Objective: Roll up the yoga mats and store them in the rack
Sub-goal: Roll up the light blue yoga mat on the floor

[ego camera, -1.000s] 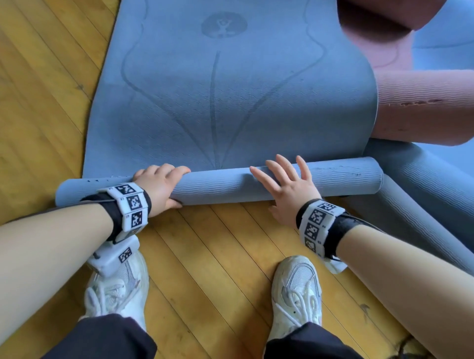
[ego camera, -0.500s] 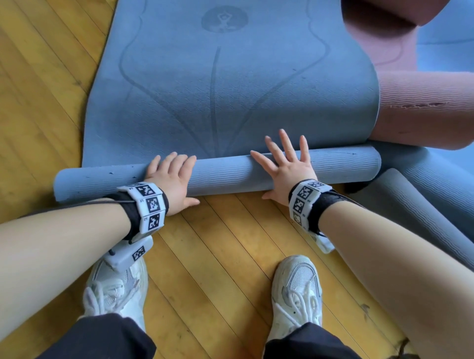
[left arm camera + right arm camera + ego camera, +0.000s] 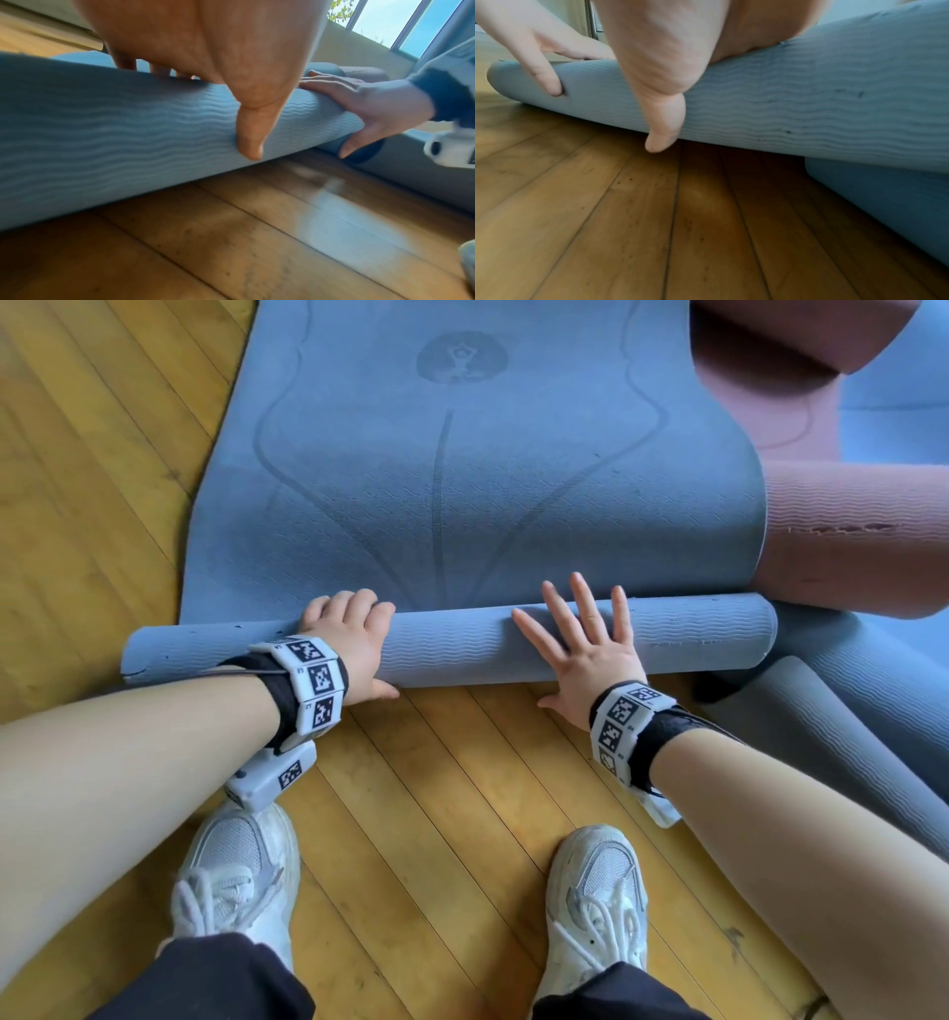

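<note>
A blue yoga mat lies on the wooden floor, its flat part (image 3: 462,480) stretching away from me. Its near end is wound into a roll (image 3: 462,644) that lies crosswise in front of my feet. My left hand (image 3: 349,634) grips the roll left of centre, with the fingers curled over its top and the thumb (image 3: 249,142) pressed on the near side. My right hand (image 3: 580,639) rests flat on the roll right of centre, fingers straight and spread, thumb (image 3: 662,138) hanging down by the floor. Each wrist view shows the ridged roll (image 3: 115,132) (image 3: 808,111) close up.
A pink mat (image 3: 847,531) lies partly folded at the right, overlapped by the blue mat's edge. A grey-blue rolled mat (image 3: 847,737) slants along the floor at the right, under the roll's end. My white shoes (image 3: 241,880) (image 3: 595,901) stand on bare boards (image 3: 462,788).
The roll has turned away from me along the mat. My left fingers, straight half a second ago, now curl over its top. My right hand stays flat on it.
</note>
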A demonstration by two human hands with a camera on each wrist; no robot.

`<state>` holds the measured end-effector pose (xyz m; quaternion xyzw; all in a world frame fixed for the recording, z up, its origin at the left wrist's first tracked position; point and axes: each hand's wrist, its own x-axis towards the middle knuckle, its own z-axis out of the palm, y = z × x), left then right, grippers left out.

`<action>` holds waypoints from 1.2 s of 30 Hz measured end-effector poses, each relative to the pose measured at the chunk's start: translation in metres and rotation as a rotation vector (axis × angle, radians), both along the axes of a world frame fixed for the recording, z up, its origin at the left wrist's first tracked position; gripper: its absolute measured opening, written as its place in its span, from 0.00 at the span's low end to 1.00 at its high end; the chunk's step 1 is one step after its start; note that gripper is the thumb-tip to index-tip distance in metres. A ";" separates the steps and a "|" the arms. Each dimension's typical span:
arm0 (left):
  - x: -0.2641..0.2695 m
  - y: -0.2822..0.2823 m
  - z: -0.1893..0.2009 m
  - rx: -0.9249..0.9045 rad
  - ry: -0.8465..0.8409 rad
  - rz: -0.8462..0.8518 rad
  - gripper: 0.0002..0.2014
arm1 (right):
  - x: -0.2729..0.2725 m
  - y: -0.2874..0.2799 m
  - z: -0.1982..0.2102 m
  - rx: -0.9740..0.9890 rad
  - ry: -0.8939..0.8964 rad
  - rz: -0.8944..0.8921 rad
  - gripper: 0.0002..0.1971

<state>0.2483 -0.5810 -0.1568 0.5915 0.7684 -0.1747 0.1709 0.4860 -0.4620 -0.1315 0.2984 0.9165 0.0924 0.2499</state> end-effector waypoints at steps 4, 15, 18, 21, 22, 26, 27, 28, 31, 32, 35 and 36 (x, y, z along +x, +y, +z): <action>0.010 -0.006 0.002 0.068 0.002 0.058 0.46 | -0.006 0.009 0.007 0.020 0.006 0.009 0.58; -0.004 0.011 0.000 -0.018 0.050 -0.047 0.53 | -0.024 0.018 0.018 0.014 -0.050 -0.055 0.55; -0.011 0.018 0.005 -0.075 0.074 -0.115 0.50 | -0.023 0.013 0.020 0.015 0.005 -0.079 0.54; -0.022 0.027 0.016 -0.140 0.044 -0.167 0.51 | -0.023 0.008 0.024 0.021 0.046 -0.023 0.52; -0.025 0.031 0.020 -0.160 0.036 -0.188 0.51 | -0.024 0.007 0.025 0.023 0.042 -0.012 0.51; -0.028 0.041 0.023 -0.209 -0.003 -0.168 0.52 | -0.031 0.013 0.025 -0.025 0.047 -0.056 0.46; -0.027 0.041 0.022 -0.198 -0.009 -0.141 0.52 | -0.033 0.016 0.026 -0.039 0.055 -0.061 0.45; -0.026 0.039 0.020 -0.167 -0.015 -0.112 0.52 | -0.036 0.020 0.028 -0.052 0.061 -0.064 0.44; -0.020 0.030 0.016 -0.019 -0.037 -0.048 0.50 | -0.042 0.030 0.032 -0.079 0.062 -0.073 0.43; -0.017 0.025 0.015 0.013 -0.049 -0.032 0.49 | -0.045 0.034 0.033 -0.092 0.060 -0.078 0.43; -0.011 0.013 0.013 0.008 -0.026 -0.001 0.52 | -0.055 0.046 0.041 -0.158 0.036 -0.108 0.45; -0.010 0.013 0.012 0.003 -0.011 0.004 0.54 | -0.058 0.048 0.044 -0.177 0.024 -0.121 0.46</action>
